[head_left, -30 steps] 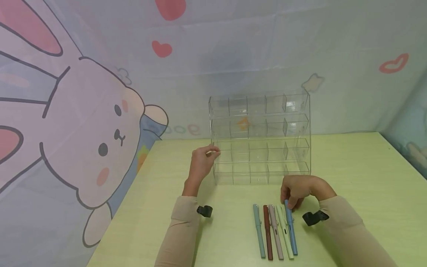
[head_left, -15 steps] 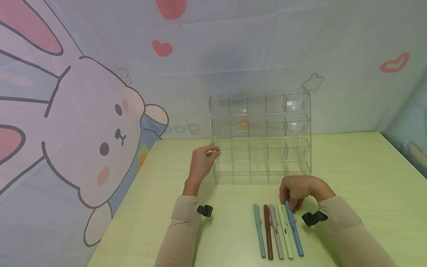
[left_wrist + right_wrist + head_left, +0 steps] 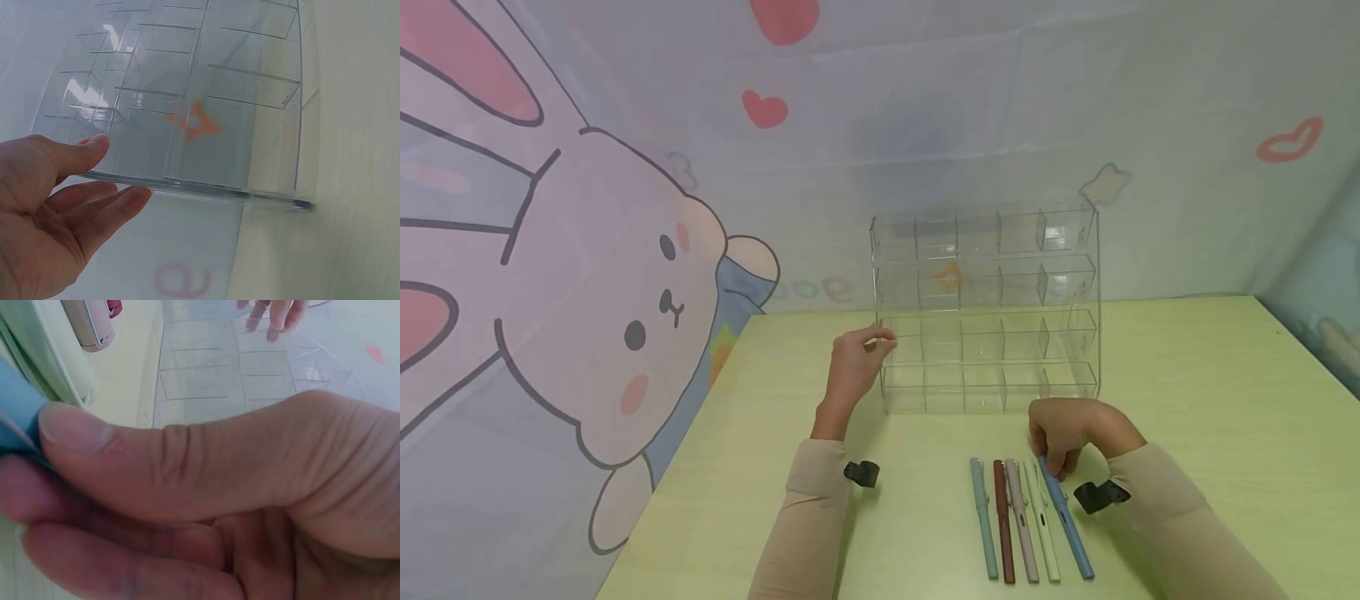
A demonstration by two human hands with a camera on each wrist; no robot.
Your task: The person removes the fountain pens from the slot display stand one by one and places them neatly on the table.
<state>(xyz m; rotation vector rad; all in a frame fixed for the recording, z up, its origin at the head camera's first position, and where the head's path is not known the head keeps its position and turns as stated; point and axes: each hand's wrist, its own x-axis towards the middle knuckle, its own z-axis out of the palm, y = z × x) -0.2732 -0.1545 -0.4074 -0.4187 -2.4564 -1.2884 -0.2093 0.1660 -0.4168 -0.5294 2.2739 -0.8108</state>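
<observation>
My right hand [image 3: 1067, 429] pinches the cap end of a blue pen [image 3: 1072, 529] between thumb and fingers. The pen lies slanted on the table, its far end pointing toward me. In the right wrist view, thumb and fingertips close on the blue cap [image 3: 17, 412]. A clear acrylic tiered rack [image 3: 985, 313] with divided compartments stands upright at the back. My left hand [image 3: 856, 362] holds its left side panel [image 3: 187, 185], thumb on one face and fingers on the other in the left wrist view.
Left of the blue pen lie a light green pen [image 3: 1042, 529], a greyish-pink pen [image 3: 1022, 525], a dark red pen [image 3: 1003, 525] and a teal pen [image 3: 984, 521], roughly parallel. Behind the pale yellow-green table [image 3: 760, 392] hangs a printed cloth [image 3: 820, 200].
The blue pen's near end has swung right, away from the light green pen, with my right hand still at its cap. My left hand and the rack stay in place.
</observation>
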